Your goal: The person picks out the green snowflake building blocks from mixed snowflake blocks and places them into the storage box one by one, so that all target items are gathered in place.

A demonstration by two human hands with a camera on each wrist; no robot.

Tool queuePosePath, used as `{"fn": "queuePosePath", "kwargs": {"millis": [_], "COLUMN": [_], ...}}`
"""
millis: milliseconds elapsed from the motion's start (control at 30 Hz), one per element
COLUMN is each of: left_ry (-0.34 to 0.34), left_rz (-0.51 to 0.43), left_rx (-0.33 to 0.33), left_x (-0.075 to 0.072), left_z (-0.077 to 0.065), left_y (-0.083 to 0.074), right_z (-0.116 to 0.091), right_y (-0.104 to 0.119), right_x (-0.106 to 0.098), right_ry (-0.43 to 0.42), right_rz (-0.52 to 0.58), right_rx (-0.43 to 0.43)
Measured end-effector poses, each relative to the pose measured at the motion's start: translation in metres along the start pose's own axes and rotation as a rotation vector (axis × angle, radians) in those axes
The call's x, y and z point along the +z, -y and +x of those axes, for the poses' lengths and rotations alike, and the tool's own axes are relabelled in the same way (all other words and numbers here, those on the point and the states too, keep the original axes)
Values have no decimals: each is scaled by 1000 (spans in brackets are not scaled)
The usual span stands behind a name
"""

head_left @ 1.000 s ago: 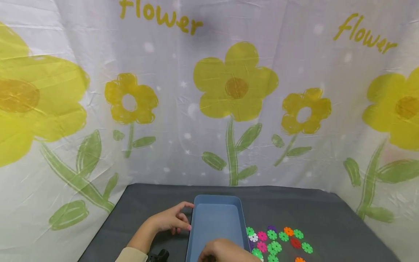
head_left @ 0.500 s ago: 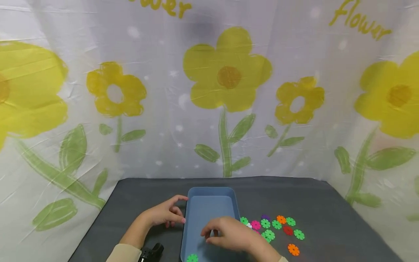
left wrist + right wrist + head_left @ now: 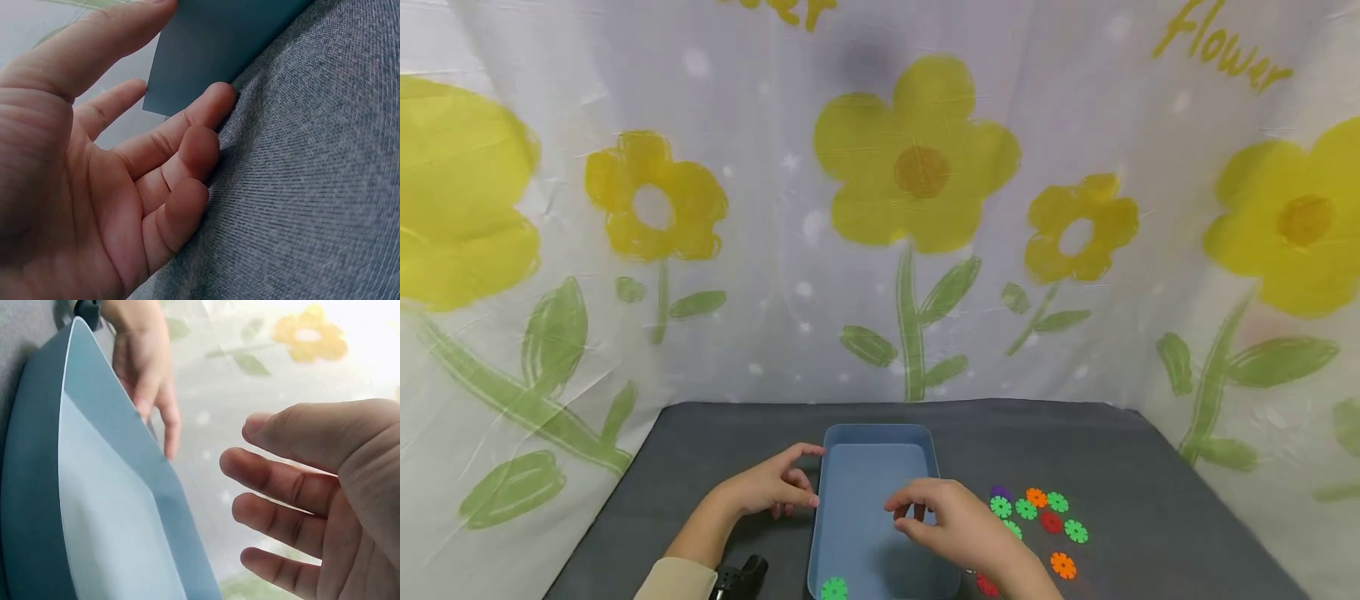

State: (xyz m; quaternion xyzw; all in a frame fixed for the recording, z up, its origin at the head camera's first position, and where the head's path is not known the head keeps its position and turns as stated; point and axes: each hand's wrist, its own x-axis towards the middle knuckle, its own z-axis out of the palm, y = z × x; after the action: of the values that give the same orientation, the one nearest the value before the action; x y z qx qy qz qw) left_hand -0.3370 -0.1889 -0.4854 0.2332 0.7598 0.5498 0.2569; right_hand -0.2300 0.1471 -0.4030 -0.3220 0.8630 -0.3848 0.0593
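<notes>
A blue rectangular tray (image 3: 874, 467) lies on the dark cloth, with a green snowflake-shaped disc (image 3: 834, 588) in its near left corner. My left hand (image 3: 771, 486) touches the tray's left side with thumb and index fingertip; the other fingers bend loosely, and its palm holds nothing in the left wrist view. Over the tray's right half hovers my right hand (image 3: 951, 521). The right wrist view shows that hand (image 3: 312, 494) with fingers spread and slightly bent, nothing between them, apart from the tray wall (image 3: 37, 475).
Several flat notched discs lie right of the tray: green (image 3: 1076, 531), orange (image 3: 1063, 565), red (image 3: 1052, 522) and purple (image 3: 1000, 492). My right forearm partly hides some. A black strapped device (image 3: 741, 577) is at my left wrist. A flower-printed curtain (image 3: 790, 350) hangs behind the table.
My right hand has risen and moved right from the tray's near end, uncovering the green disc in the corner. The left hand stays at the tray's side. The head view has tilted slightly downward.
</notes>
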Motion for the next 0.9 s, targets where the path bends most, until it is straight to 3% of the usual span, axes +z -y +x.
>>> {"fn": "queuePosePath", "kwargs": {"millis": [500,900], "left_ry": [-17,-2], "left_rz": [63,64], "left_rx": [1,2], "left_x": [3,1], "left_z": [0,2], "left_y": [-5,-6], "right_z": [-35,-70], "right_y": [-44,-79], "right_x": [-46,-83], "right_ry": [-201,-396], "right_rz": [-11,-82], "right_rx": [191,407]}}
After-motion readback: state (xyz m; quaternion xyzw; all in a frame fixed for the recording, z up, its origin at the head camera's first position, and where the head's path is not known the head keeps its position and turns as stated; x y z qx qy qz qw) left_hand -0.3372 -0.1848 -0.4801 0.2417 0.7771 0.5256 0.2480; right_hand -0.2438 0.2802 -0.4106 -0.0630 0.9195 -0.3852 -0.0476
